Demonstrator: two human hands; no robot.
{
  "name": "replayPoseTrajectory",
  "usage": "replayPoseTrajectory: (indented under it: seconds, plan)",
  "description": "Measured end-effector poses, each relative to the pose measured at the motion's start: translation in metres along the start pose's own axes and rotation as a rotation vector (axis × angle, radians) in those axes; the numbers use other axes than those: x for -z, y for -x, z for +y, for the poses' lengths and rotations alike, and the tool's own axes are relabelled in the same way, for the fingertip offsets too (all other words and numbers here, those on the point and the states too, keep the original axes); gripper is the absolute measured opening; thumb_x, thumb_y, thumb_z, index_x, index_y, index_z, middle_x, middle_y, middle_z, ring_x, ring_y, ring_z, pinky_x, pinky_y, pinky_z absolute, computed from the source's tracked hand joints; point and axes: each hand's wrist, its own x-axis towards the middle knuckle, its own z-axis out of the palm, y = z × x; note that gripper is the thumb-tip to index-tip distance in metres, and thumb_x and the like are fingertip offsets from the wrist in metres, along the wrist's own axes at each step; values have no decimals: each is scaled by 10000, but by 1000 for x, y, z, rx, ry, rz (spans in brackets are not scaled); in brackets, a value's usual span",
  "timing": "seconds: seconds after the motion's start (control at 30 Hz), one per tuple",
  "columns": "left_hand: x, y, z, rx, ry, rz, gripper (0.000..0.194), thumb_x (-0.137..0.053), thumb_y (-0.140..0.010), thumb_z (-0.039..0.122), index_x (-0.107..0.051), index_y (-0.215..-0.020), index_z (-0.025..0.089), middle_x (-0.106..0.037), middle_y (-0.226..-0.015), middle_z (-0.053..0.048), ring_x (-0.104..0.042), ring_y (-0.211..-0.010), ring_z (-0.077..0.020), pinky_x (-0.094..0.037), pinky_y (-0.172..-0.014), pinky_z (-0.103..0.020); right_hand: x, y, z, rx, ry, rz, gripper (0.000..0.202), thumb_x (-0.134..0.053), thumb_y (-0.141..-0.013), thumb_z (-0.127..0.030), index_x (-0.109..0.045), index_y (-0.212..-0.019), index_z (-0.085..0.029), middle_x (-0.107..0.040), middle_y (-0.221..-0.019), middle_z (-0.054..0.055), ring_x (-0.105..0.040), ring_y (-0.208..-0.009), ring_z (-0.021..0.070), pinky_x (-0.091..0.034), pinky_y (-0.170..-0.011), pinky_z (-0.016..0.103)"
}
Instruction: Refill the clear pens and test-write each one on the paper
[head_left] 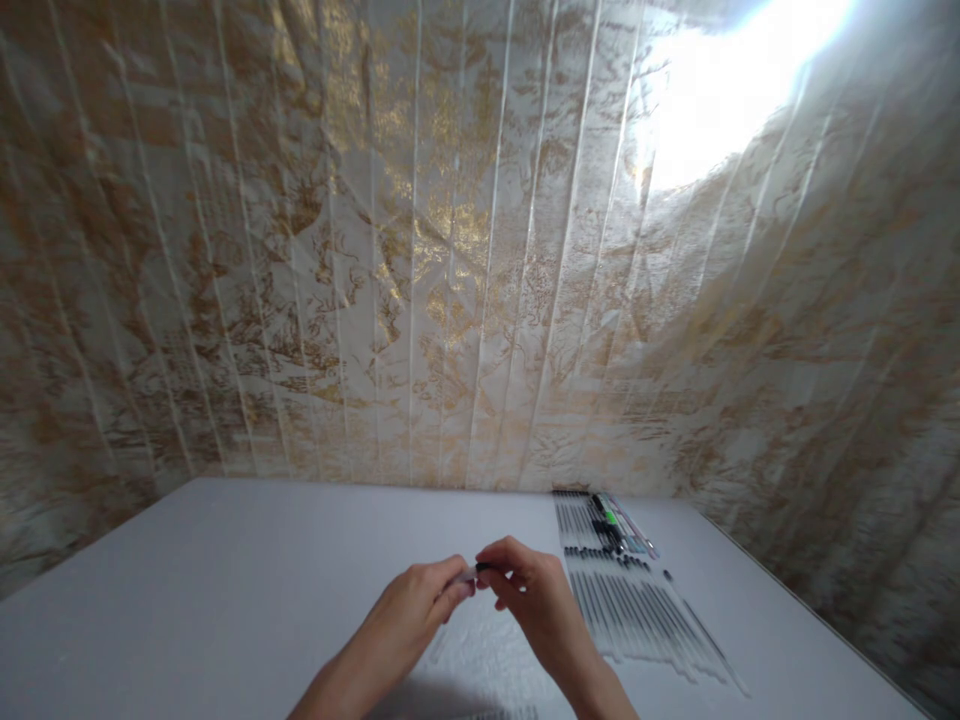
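Near the middle of the white table, my left hand pinches a slim translucent tube that looks like a pen body. Facing it, my right hand has its thumb and index finger closed on a small black piece at the tube's right end. The two hands almost meet there. Fingers partly hide both parts, so how far the black piece sits on or in the tube cannot be made out.
Right of my hands lie a row of clear tubes with dark cores, small black caps, thin dark sticks and several pens, one with a green band. Blurred thin items show at the bottom edge. Patterned fabric hangs behind the table.
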Motion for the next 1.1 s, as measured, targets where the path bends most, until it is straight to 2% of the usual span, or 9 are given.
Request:
replayPoseTrajectory:
  seconds: [0.17,0.27,0.33,0.43,0.57,0.73,0.93,1.1]
  plan:
    - [1,0,3,-21,2,-4,256,-438,-900,360,-634,-805,226,-612,-713,32,-559,-687,-145,-346,-633,-215,6,2,-7,-16,117,-86,99,-584,-813,-219,-667,-766,-192,-695,-612,-2,-585,-506,124,-444,-479,203]
    - [-3,-1,3,-76,6,8,252,-445,-903,355,-638,-801,229,-633,-721,31,-562,-677,-143,-348,-635,-216,10,4,-12,67,292,-114,225,-523,-892,-300,-619,-717,-196,-633,-564,-15,-550,-503,117,-380,-499,197]
    - [-7,-2,3,-103,9,28,243,-444,-905,339,-617,-779,223,-625,-705,30,-560,-663,-142,-346,-624,-218,9,5,-12,107,392,-97,323,-452,-933,-345,-577,-671,-202,-576,-542,-22,-502,-493,117,-322,-504,208]
    - [-13,-4,4,-114,10,44,216,-444,-903,312,-600,-782,224,-634,-726,24,-569,-686,-146,-355,-643,-219,3,5,-9,86,442,-55,430,-376,-957,-373,-519,-588,-205,-494,-502,-24,-430,-463,119,-243,-502,239]
    - [-14,-4,6,-109,-7,68,207,-441,-906,312,-598,-799,229,-642,-748,21,-570,-696,-146,-361,-664,-218,1,5,-9,55,458,-38,524,-314,-972,-433,-482,-531,-207,-441,-458,-29,-410,-441,119,-230,-504,245]
    - [-13,-3,4,-52,-54,107,253,-433,-906,342,-551,-719,219,-573,-620,27,-520,-587,-142,-326,-591,-232,6,6,-14,94,466,-49,352,-389,-951,-429,-526,-706,-216,-559,-627,-15,-485,-564,134,-288,-549,217]
    - [-14,-3,7,-71,-63,80,210,-423,-908,311,-588,-803,232,-654,-749,10,-572,-677,-151,-353,-640,-226,4,6,-9,59,495,-42,530,-276,-980,-463,-444,-545,-210,-449,-484,-30,-401,-460,121,-252,-508,234]
    - [-12,-3,9,-44,-89,94,217,-418,-897,288,-544,-735,217,-597,-667,21,-538,-629,-143,-337,-619,-227,7,6,-16,57,471,-67,264,-435,-939,-380,-512,-749,-214,-576,-666,-17,-512,-600,135,-301,-565,209]
